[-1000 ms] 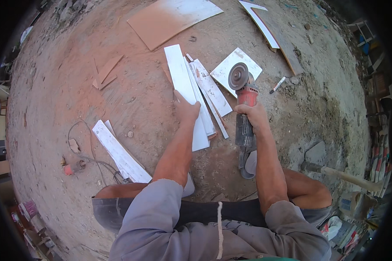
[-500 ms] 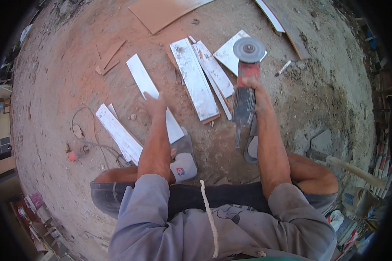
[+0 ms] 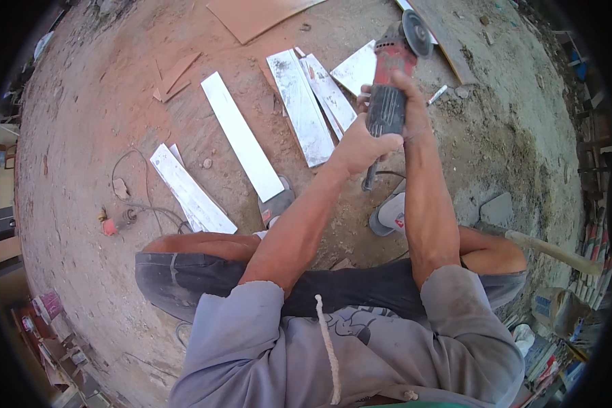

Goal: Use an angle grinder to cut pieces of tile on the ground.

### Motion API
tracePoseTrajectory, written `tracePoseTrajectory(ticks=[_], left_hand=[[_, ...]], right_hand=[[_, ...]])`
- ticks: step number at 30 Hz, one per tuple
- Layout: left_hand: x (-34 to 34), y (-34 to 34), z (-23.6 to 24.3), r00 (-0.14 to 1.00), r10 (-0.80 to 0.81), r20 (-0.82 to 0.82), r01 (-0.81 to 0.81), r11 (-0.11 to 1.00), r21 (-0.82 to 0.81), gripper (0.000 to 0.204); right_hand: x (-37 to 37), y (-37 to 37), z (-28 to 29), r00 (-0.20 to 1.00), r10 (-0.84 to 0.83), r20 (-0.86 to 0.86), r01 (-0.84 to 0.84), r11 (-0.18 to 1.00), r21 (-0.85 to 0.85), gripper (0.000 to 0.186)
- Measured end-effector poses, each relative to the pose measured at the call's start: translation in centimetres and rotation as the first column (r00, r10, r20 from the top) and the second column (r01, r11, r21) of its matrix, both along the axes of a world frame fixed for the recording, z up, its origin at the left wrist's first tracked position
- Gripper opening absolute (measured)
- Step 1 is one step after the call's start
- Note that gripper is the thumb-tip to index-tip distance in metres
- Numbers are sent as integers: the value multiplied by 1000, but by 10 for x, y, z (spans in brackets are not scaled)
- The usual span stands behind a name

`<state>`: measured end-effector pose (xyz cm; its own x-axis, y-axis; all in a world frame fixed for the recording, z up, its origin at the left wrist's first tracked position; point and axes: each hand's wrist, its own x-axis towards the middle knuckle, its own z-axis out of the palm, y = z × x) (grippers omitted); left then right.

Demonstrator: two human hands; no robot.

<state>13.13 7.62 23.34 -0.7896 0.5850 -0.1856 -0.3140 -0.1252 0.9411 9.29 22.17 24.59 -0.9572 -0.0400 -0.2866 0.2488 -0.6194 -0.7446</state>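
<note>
A red and black angle grinder (image 3: 391,68) is held up at the upper right, its disc (image 3: 416,32) on top. My right hand (image 3: 408,109) grips it along the right side. My left hand (image 3: 370,143) is closed round the lower end of its black body. Below them a white board (image 3: 241,132) lies alone on the dirt, near my left foot (image 3: 275,204). A stack of marked white boards (image 3: 292,102) lies just left of the grinder, and a square white panel (image 3: 352,71) is partly hidden behind it. A white marker (image 3: 437,95) lies to the right.
More white boards (image 3: 190,187) and a second red tool (image 3: 119,221) with a cord lie at the left. Tan panels (image 3: 245,17) and scraps (image 3: 177,71) lie farther out. A long-handled tool (image 3: 557,255) lies at my right. Debris is piled along both sides.
My left hand has left the white board, now lying left of the stack, and taken hold of the grinder. The grinder has been lifted and its disc turned sideways.
</note>
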Motion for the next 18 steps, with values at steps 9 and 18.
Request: tracePoseTrajectory(ticks=[9, 18], left_hand=[[15, -12, -36, 954, 101, -283, -276, 664, -695, 82], [-73, -68, -109, 676, -45, -735, -549, 635, -543, 61]], right_hand=[[18, -70, -31, 959, -243, 144, -44, 374, 926, 92], [-20, -18, -71, 976, -177, 131, 12, 637, 771, 58]])
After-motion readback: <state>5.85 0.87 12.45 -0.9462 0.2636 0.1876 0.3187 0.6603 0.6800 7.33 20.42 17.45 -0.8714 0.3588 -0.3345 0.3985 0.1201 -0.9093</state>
